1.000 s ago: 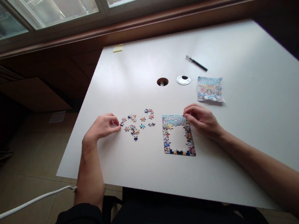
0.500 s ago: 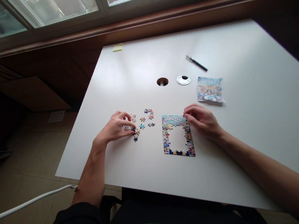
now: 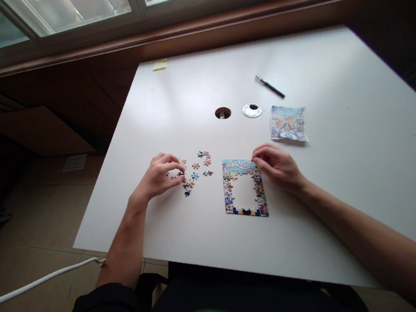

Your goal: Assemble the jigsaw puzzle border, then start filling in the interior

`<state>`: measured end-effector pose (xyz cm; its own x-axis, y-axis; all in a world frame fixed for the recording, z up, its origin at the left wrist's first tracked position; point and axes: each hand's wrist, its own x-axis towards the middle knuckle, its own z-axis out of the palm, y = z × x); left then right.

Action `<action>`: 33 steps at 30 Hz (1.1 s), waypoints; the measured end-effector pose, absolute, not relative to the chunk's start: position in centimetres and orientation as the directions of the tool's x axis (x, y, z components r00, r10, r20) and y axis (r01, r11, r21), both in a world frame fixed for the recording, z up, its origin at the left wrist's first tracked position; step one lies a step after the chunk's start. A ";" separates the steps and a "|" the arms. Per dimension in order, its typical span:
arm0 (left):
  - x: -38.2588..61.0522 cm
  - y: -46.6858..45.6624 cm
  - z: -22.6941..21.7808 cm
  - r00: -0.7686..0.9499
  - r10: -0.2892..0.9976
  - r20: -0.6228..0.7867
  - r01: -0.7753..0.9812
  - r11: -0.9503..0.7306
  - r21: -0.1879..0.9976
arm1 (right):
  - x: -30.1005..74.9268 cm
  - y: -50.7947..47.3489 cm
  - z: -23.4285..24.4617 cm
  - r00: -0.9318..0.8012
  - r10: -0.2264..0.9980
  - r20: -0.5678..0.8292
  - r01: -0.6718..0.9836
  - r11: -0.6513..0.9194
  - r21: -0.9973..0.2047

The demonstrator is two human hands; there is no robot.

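A small colourful jigsaw frame (image 3: 244, 188), its border assembled and its middle bare, lies on the white table (image 3: 308, 205). My right hand (image 3: 275, 165) rests at the frame's top right corner, fingers curled and pinched against its edge. To the left lie several loose puzzle pieces (image 3: 198, 169). My left hand (image 3: 158, 176) is curled over the left end of that scatter, its fingertips pinched down among the pieces; what they hold is hidden.
A printed picture sheet (image 3: 288, 123) lies behind my right hand. A black pen (image 3: 269, 87), a round cable hole (image 3: 222, 113) and its silver cap (image 3: 251, 110) are farther back. A yellow note pad (image 3: 160, 65) is at the far left corner. A white cable (image 3: 39, 281) crosses the floor.
My left hand slid right from the scatter's left edge onto the loose pieces and curled its fingertips among them. My right hand stayed at the frame's corner.
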<state>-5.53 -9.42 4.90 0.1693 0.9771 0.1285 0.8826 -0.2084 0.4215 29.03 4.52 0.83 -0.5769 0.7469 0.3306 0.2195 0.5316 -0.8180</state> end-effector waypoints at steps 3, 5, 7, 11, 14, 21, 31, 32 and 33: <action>-4.6 -9.3 4.3 0.164 0.971 0.174 0.906 -0.218 0.362 | 29.0 4.5 0.8 -0.576 0.744 0.338 0.214 0.537 -0.816; -3.8 -9.3 4.0 0.153 0.966 0.209 0.924 -0.215 0.316 | 28.9 4.4 0.9 -0.575 0.742 0.343 0.213 0.541 -0.813; -2.8 -9.1 3.9 0.155 0.959 0.239 0.934 -0.221 0.282 | 28.9 4.4 0.8 -0.573 0.742 0.347 0.214 0.545 -0.811; -0.5 -8.3 3.3 0.249 0.943 0.222 0.928 -0.298 0.225 | 28.8 4.6 0.4 -0.571 0.739 0.358 0.211 0.553 -0.806; 0.5 -7.9 2.9 0.301 0.932 0.200 0.920 -0.340 0.198 | 28.9 4.6 0.2 -0.570 0.737 0.364 0.204 0.556 -0.806; 0.4 -7.4 2.6 0.248 0.943 0.221 0.934 -0.293 0.206 | 28.7 4.5 0.4 -0.568 0.737 0.365 0.194 0.551 -0.811; -0.1 -7.0 2.1 0.203 0.934 0.295 0.942 -0.268 0.201 | 28.6 4.5 0.3 -0.566 0.730 0.383 0.188 0.566 -0.803; -0.2 -6.9 2.1 0.190 0.934 0.301 0.944 -0.258 0.206 | 28.6 4.5 0.3 -0.565 0.730 0.384 0.188 0.567 -0.802; -0.3 -6.9 2.2 0.176 0.937 0.303 0.947 -0.245 0.208 | 28.6 4.5 0.3 -0.564 0.730 0.386 0.189 0.568 -0.801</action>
<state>-0.34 -6.95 2.16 0.1757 0.9366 0.3033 0.9471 -0.2449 0.2075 28.57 4.54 0.28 -0.5637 0.7305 0.3856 0.1890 0.5685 -0.8007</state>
